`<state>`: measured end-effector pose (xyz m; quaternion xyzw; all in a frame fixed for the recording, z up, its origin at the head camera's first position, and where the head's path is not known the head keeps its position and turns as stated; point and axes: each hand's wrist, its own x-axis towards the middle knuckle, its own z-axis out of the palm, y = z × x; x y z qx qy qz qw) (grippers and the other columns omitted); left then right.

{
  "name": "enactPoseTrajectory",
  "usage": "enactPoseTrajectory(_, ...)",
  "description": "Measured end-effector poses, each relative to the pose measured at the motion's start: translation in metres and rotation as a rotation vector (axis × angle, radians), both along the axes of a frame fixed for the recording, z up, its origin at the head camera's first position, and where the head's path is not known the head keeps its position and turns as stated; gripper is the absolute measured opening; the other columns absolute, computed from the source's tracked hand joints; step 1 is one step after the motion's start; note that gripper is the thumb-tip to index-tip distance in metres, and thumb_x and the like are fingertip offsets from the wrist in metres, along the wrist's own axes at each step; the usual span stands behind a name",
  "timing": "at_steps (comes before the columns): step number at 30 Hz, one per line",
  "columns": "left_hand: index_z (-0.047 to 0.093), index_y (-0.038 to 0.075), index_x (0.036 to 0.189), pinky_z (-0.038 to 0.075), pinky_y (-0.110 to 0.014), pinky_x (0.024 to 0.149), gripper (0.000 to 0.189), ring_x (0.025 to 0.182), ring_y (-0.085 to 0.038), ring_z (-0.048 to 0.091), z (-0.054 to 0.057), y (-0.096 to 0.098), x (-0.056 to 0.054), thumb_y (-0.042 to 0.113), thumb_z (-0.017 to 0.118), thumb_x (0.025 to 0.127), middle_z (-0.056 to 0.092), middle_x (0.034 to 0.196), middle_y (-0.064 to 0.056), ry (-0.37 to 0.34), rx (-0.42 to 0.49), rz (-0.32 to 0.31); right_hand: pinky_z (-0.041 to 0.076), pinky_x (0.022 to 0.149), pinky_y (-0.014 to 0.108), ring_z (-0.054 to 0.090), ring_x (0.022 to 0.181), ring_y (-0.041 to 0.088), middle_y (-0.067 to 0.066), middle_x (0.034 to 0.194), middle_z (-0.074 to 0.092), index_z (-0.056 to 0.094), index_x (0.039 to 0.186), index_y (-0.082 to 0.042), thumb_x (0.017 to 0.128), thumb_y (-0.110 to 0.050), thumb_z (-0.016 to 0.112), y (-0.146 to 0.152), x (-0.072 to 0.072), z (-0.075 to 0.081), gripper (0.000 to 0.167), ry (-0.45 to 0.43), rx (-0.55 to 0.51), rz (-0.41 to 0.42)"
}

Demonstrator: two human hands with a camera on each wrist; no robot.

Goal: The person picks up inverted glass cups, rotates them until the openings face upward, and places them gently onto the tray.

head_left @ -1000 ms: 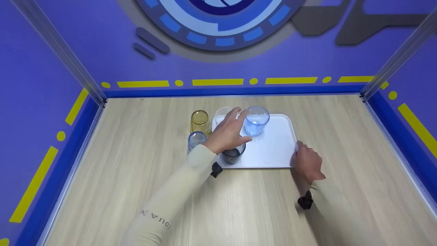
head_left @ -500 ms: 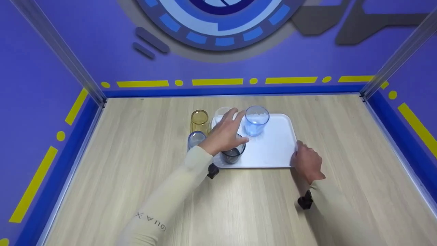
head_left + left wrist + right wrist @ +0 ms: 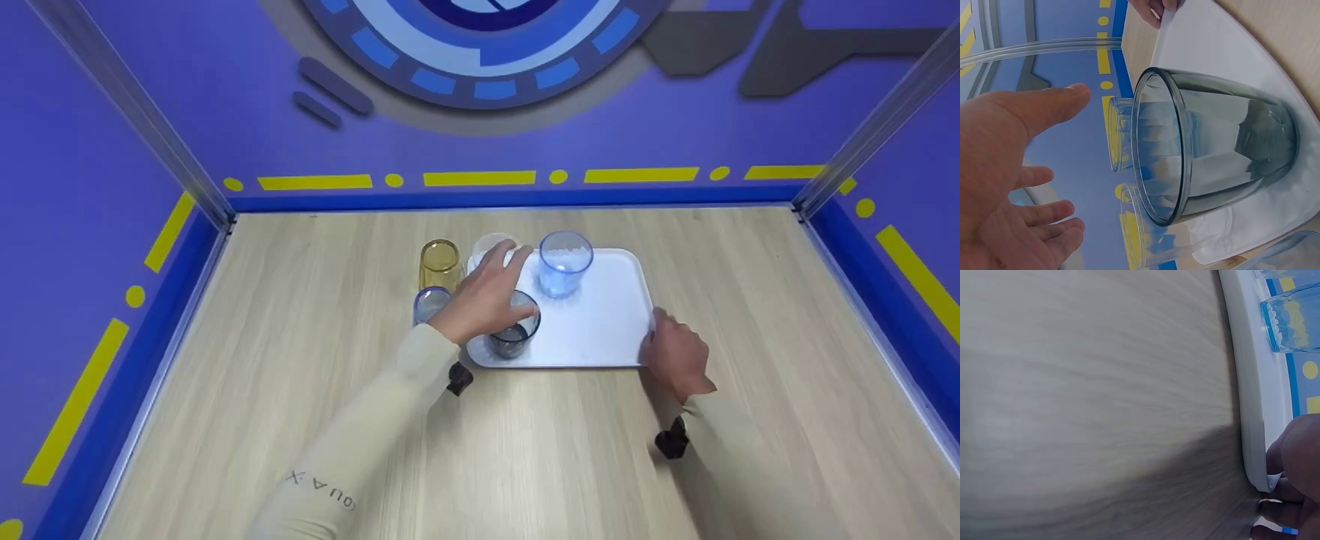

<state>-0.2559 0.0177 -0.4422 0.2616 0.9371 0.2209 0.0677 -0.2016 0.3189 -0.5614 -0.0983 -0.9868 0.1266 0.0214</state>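
White tray (image 3: 600,322) is on the desk (image 3: 540,457), with the right hand (image 3: 677,354) pinching its near right corner. Left hand (image 3: 484,301) has its fingers spread, holding nothing, just off the rim of the smoky glass (image 3: 512,343) at the tray's near left. Blue glass (image 3: 564,271) stands toward the tray's far edge, amber one (image 3: 440,262) off its left side.

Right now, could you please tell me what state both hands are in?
Left hand: open, holding nothing.
Right hand: closed, gripping the white tray.
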Motion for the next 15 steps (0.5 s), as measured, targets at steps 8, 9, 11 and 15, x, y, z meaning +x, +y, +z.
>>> enactPoseTrajectory(8,0.027,0.019,0.152,0.044,-0.042,0.107,0.084,0.144,-0.022,0.029,-0.0007,-0.0020,0.0018,0.042,0.071,0.085,0.023,0.158,-0.008,-0.017,-0.007,0.010,0.049,0.057,0.055,0.064,0.077,0.047,0.031,0.095,0.063,0.049,0.125,0.006,0.091,-0.009,0.049,-0.0001,-0.0004,0.0000,0.038,-0.009,0.000,-0.005)
enactPoseTrajectory(9,0.027,0.019,0.152,0.044,-0.042,0.108,0.084,0.144,-0.022,0.030,-0.0008,-0.0025,0.0020,0.042,0.071,0.085,0.022,0.158,-0.008,-0.021,-0.007,0.013,0.049,0.057,0.055,0.064,0.077,0.048,0.031,0.095,0.063,0.049,0.125,0.006,0.091,-0.009,0.049,-0.0002,-0.0004,0.0001,0.038,-0.009,-0.001,-0.005)
enactPoseTrajectory(11,0.027,0.019,0.152,0.043,-0.041,0.109,0.084,0.144,-0.022,0.030,-0.0009,-0.0038,0.0025,0.043,0.071,0.085,0.022,0.159,-0.008,-0.022,-0.007,0.016,0.049,0.056,0.055,0.064,0.077,0.047,0.031,0.095,0.063,0.049,0.125,0.006,0.091,-0.009,0.049,-0.0002,-0.0005,0.0000,0.037,-0.010,-0.002,-0.005)
enactPoseTrajectory(15,0.027,0.018,0.152,0.042,-0.040,0.109,0.084,0.144,-0.023,0.030,-0.0006,-0.0067,0.0027,0.043,0.071,0.085,0.022,0.159,-0.009,-0.016,-0.003,0.015,0.049,0.057,0.054,0.064,0.076,0.045,0.031,0.094,0.063,0.049,0.126,0.006,0.091,-0.009,0.049,-0.0003,-0.0001,-0.0007,0.037,-0.010,-0.001,-0.009)
